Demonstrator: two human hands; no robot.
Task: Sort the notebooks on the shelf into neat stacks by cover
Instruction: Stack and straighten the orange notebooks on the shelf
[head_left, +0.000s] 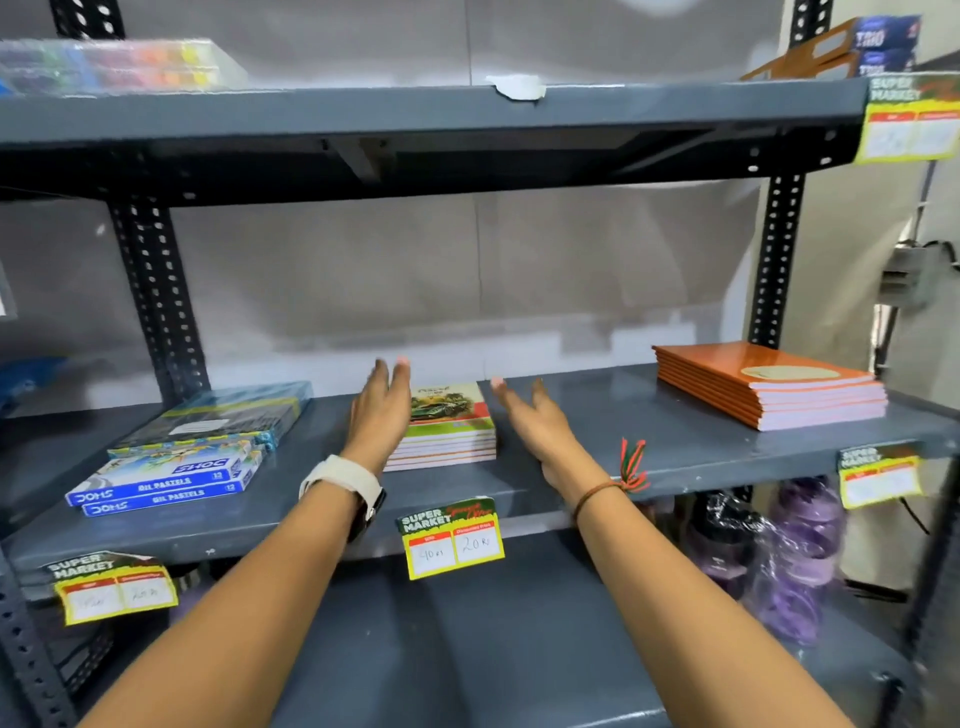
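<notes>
On the grey middle shelf (597, 415), a squared stack of car-cover notebooks (451, 423) sits at the centre, with the left hand (382, 402) flat against its left side, fingers straight, and the right hand (530, 415) just to its right, fingers spread and holding nothing. A second neat stack of orange notebooks (769, 384) lies well apart at the shelf's right end. Boxes of oil pastels (166, 480) lie at the left end, and a yellow price tag (451, 538) hangs from the front edge below the hands.
</notes>
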